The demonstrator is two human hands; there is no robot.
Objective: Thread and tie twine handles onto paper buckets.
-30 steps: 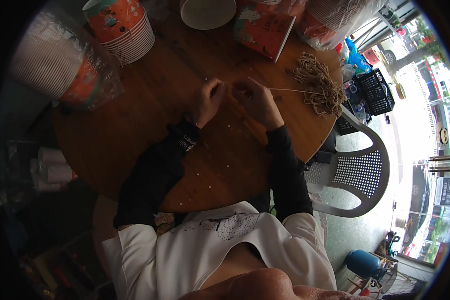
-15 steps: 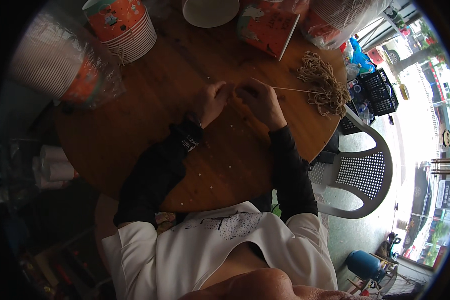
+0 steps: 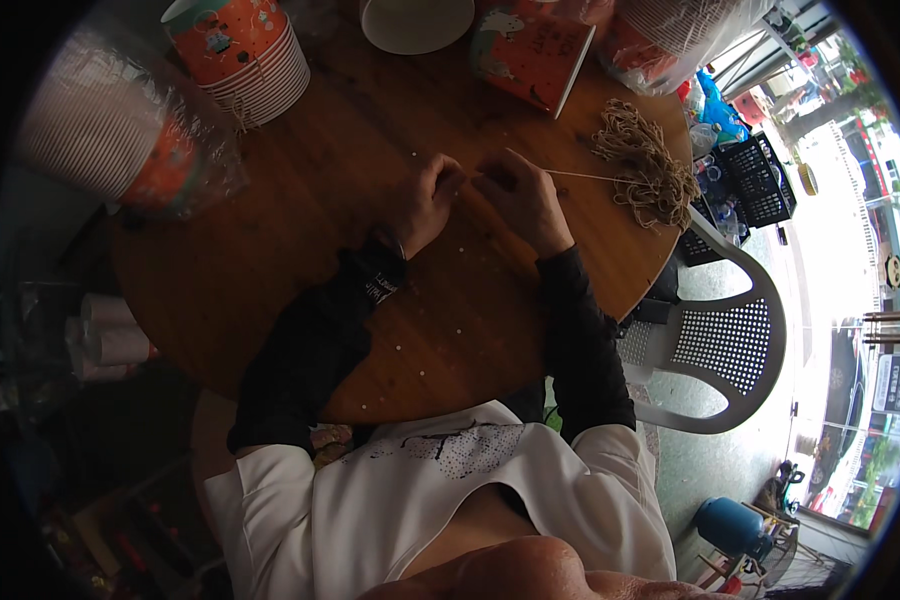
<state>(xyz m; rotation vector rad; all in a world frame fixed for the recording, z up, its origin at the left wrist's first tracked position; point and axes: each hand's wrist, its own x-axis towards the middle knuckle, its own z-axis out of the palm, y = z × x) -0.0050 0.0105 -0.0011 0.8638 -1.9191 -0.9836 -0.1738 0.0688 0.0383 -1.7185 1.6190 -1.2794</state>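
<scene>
Both my hands are just above the round wooden table point(image 3: 350, 380), facing each other with a narrow gap between. My left hand point(image 3: 430, 203) is closed in a pinch; whatever its fingertips hold is too small or shadowed to make out. The fingers of my right hand point(image 3: 526, 202) are curled round a thin string point(image 3: 582, 176). That string runs taut rightward from the hand to a loose tan tangle of string point(image 3: 645, 170) by the table's right edge.
Stacked paper tubs point(image 3: 260, 70) and a plastic-wrapped stack point(image 3: 110, 140) stand at the far left. A white-rimmed tub point(image 3: 417, 25), an orange tub point(image 3: 535, 55) and a bagged stack point(image 3: 665, 40) line the far side. A grey plastic chair point(image 3: 735, 345) stands right, near black crates point(image 3: 755, 180).
My left hand has turned slightly and its fingertips have shifted a little away from my right hand. The right hand keeps nearly the same place, the string still running to the tangle.
</scene>
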